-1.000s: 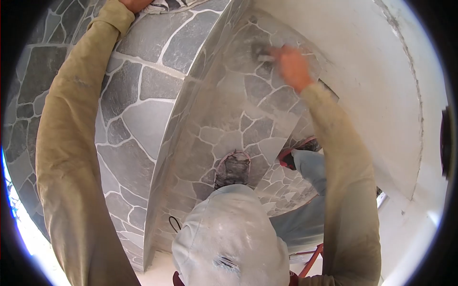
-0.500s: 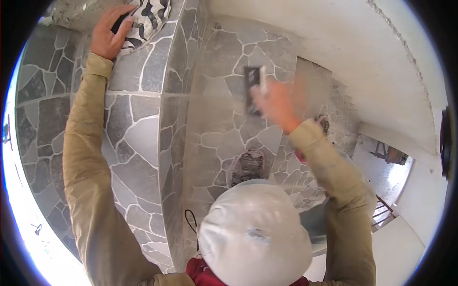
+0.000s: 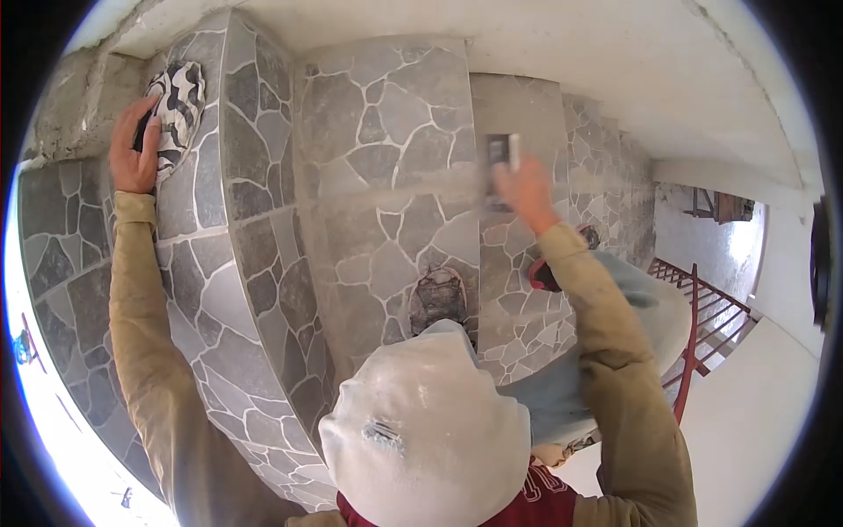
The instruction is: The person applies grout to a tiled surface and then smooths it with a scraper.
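My left hand (image 3: pixel 135 151) rests on a black-and-white patterned cloth (image 3: pixel 183 104) on the upper stair tread at the left. Its thumb and fingers are spread, with a dark patch between them. My right hand (image 3: pixel 529 189) is closed around the pale handle of a dark, flat float (image 3: pixel 499 174), blurred by motion. That float is over the edge between the wider grey tread (image 3: pixel 378 211) and the lower step (image 3: pixel 518 101). The treads and risers bear stone-pattern tiles with white joints, some hazed with dust.
A worn shoe (image 3: pixel 439 299) stands on the wider tread, and a red-and-black shoe (image 3: pixel 544 275) on the step below. Pale walls (image 3: pixel 615 53) border the stairs. At the lower right is a red railing (image 3: pixel 689 342). A white cap (image 3: pixel 430 430) fills the bottom middle.
The view has shifted, so the cloth and left hand sit further left and lower. My right hand has carried the float from over the wider tread to its edge at the lower step.
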Demonstrator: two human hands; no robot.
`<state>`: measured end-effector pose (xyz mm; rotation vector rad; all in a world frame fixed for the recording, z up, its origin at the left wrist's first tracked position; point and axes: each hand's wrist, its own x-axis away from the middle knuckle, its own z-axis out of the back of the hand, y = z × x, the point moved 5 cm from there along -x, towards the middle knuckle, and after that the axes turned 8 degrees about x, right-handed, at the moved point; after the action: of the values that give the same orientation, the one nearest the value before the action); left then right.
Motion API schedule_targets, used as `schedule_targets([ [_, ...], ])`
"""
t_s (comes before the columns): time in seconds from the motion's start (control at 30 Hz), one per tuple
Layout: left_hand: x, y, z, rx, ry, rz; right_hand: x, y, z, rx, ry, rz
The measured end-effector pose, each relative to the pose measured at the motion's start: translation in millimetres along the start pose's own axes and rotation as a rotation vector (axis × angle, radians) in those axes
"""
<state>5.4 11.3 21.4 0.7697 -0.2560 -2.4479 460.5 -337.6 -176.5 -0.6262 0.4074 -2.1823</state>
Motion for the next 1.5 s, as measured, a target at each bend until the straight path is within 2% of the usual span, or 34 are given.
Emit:
schedule_targets([
  [0.03, -0.4, 1.2, 0.5, -0.007, 0.005, -0.001, -10.2, 4.4, 17.2, 0.123, 0.134, -0.058],
  [0.07, 0.0, 0.9, -0.1, -0.006, -0.002, 0.012, -18.4, -2.4, 16.2, 0.117, 0.142, -0.040],
  [0.13, 0.0, 1.0, 2.6, -0.023, 0.004, 0.021, -29.6, -46.0, 9.3, -0.131, 0.241, 0.276],
  [0.17, -0.2, 2.8, 2.3, -0.018, 0.002, 0.022, -32.3, -76.9, -24.8, -0.446, -0.052, 0.330],
  [0.2, -2.0, 4.8, 0.9, -0.012, 0.004, 0.020, -30.9, -121.1, -49.5, -0.190, -0.090, 0.438],
  [0.23, -2.0, 4.0, 1.2, 0.004, -0.001, 0.018, -19.5, -168.7, -53.5, -0.277, -0.071, 0.416],
  [0.27, -2.4, 4.9, 2.0, 0.001, 0.006, -0.002, -35.6, -196.3, -103.5, -0.256, 0.050, 0.411],
  [0.3, -2.7, 4.4, 2.5, 0.010, 0.005, 0.004, -37.9, -231.9, -109.7, -0.279, -0.085, 0.332],
  [0.37, -2.0, 2.7, 0.9, 0.032, -0.002, 0.051, -71.1, -257.6, -136.3, -0.327, 0.012, 0.289],
  [0.43, -2.4, 3.4, 2.0, 0.014, 0.011, 0.045, -119.4, -239.1, -142.5, -0.188, 0.265, 0.401],
  [0.47, -0.8, 4.4, 2.6, 0.009, 0.014, 0.042, -132.7, -214.8, -116.6, -0.347, 0.211, 0.144],
  [0.5, -1.2, 6.2, 3.3, 0.011, 0.016, 0.040, -147.1, -189.4, -92.2, -0.205, 0.117, 0.235],
  [0.53, -1.1, 6.3, 3.1, 0.017, 0.020, 0.047, -177.9, -142.8, -89.8, 0.073, 0.244, 0.401],
  [0.57, -1.0, 6.5, 1.9, 0.042, 0.026, 0.038, -173.2, -101.8, -45.4, -0.093, 0.266, 0.171],
  [0.6, -1.0, 5.9, 1.6, 0.066, 0.035, 0.029, -206.0, -20.0, -57.9, -0.236, 0.519, 0.269],
  [0.63, -0.4, 1.5, 1.8, 0.070, 0.046, 0.039, -180.2, -10.4, 8.2, 0.090, 0.321, 0.184],
  [0.67, 2.2, -3.7, 1.4, 0.057, 0.047, 0.067, -156.8, -11.8, 55.7, 0.303, 0.138, 0.150],
  [0.73, 5.8, -6.4, 0.9, 0.050, 0.042, 0.108, -117.6, -1.6, 85.0, 0.465, 0.159, 0.227],
  [0.8, 2.5, -0.7, 1.6, 0.054, 0.037, 0.083, -57.1, -31.8, 69.9, 0.412, 0.230, 0.442],
  [0.83, 2.3, 0.7, 1.6, 0.063, 0.037, 0.088, -22.1, -52.4, 47.3, 0.273, 0.119, 0.475],
  [0.9, 1.8, 2.2, 2.2, 0.049, 0.036, 0.066, 36.9, -82.4, -8.1, 0.211, -0.174, 0.741],
  [0.93, 0.3, 3.1, 1.2, 0.038, 0.033, 0.041, 34.7, -81.6, -28.3, 0.208, -0.172, 0.733],
  [1.0, -1.7, -4.1, -1.2, 0.047, 0.019, 0.037, 20.8, -81.1, -61.0, 0.453, 0.118, 0.896],
  [1.07, 7.5, -4.0, -0.1, 0.048, -0.007, 0.066, -68.8, -63.7, -43.7, 0.180, 0.048, 0.332],
  [1.17, -3.2, -0.7, 1.6, 0.014, -0.017, 0.061, -57.4, -75.4, -29.5, 0.266, -0.077, 0.359],
  [1.23, 3.2, -2.9, 0.5, 0.078, -0.001, 0.080, 38.6, -93.0, -30.6, 0.309, 0.234, 0.962],
  [1.27, 2.9, -4.2, -0.5, 0.086, 0.010, 0.087, 34.1, -93.7, -34.7, 0.323, 0.230, 0.967],
  [1.33, 2.6, -4.7, 0.2, 0.073, -0.005, 0.069, 16.0, -86.3, -57.5, 0.592, 0.042, 0.811],
  [1.4, 4.9, -2.3, 0.6, 0.026, -0.010, 0.052, -74.4, -63.6, -33.9, -0.048, 0.104, 0.405],
  [1.43, 5.5, -1.8, 0.5, 0.019, -0.019, 0.063, -76.5, -68.1, -27.2, -0.059, 0.098, 0.409],
  [1.5, 1.0, 2.8, 2.1, 0.012, -0.007, 0.074, -83.2, -92.2, -19.0, 0.594, -0.038, 0.567],
])
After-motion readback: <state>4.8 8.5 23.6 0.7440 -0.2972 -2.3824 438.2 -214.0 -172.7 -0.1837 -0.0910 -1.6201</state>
